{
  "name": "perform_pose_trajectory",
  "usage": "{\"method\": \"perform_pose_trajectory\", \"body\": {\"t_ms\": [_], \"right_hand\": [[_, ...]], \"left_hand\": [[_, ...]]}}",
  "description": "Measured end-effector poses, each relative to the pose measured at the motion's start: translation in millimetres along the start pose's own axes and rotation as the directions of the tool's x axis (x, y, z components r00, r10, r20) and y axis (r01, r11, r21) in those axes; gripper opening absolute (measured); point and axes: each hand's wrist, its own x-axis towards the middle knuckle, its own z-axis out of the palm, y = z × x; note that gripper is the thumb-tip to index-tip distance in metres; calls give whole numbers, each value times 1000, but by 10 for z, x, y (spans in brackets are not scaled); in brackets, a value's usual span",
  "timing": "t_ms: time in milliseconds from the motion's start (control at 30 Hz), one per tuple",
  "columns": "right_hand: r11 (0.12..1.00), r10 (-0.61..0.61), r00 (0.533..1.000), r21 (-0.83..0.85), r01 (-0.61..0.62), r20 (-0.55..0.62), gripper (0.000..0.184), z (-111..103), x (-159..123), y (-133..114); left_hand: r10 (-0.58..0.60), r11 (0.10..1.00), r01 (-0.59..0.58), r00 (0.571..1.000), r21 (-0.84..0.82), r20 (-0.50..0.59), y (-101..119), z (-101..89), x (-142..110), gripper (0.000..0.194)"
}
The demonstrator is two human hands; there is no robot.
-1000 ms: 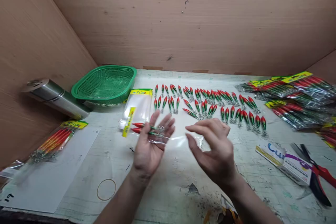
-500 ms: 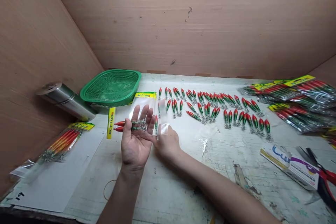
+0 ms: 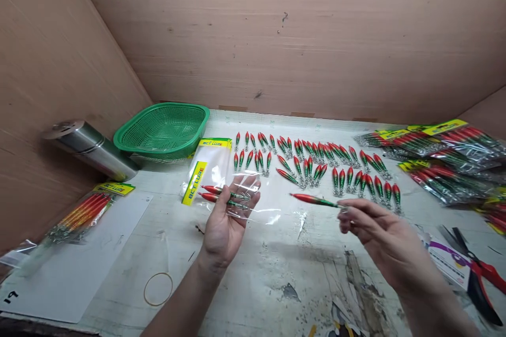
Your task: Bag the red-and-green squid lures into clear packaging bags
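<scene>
My left hand (image 3: 227, 216) is palm up, its thumb closed on a clear plastic bag with a yellow BCT LURE header (image 3: 194, 184). Two red and green squid jigs (image 3: 215, 198) lie inside the bag, across the fingers. Another squid jig (image 3: 314, 199) is pinched at its hook end by my right hand (image 3: 371, 226), its red tip pointing left toward the bag's open end. Beyond both hands, loose squid jigs (image 3: 306, 168) lie in rows on the table. More empty bags (image 3: 215, 150) with yellow headers are stacked just behind my left hand.
A green basket (image 3: 162, 129) and a steel flask (image 3: 90, 150) stand at the left. Near them lies a packed bag of orange jigs (image 3: 85, 210). Filled packs (image 3: 438, 166) are piled at the right, above a box (image 3: 448, 260) and red-handled scissors (image 3: 480, 274). A rubber band (image 3: 158, 289) lies in front.
My right hand has moved right, away from the row, and now holds a squid jig. My left hand has shifted right with the bag and its two jigs.
</scene>
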Motion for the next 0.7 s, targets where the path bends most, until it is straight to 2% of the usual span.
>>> {"method": "perform_pose_trajectory", "body": {"t_ms": [67,167,233,333,433,500,567,700], "right_hand": [[993,-119,990,-28,118,-78,31,10,-125,-80],[931,-287,958,-232,283,15,22,185,-232,-117],[848,-412,906,-324,419,93,16,335,-238,-91],[688,-574,803,-438,578,158,15,526,-199,-33],[533,-667,723,-561,633,182,15,666,-172,-8],[484,-700,691,-592,644,180,15,735,-184,-15],[483,-706,685,-586,651,179,18,773,-219,-38],[560,-624,745,-529,638,236,25,696,-247,-103]], "left_hand": [[-50,999,49,999,17,21,-62,-2,-10,40],[-125,992,124,990,21,59,-126,-1,-33,44],[-181,983,180,981,21,73,-159,10,-54,45],[-258,966,256,961,38,96,-210,26,-87,45],[-305,952,301,943,47,133,-269,16,-108,44],[-324,946,321,935,43,144,-305,-2,-115,45],[-335,942,333,932,42,140,-332,-18,-120,47],[-342,939,342,931,22,128,-326,-12,-117,46]]}}
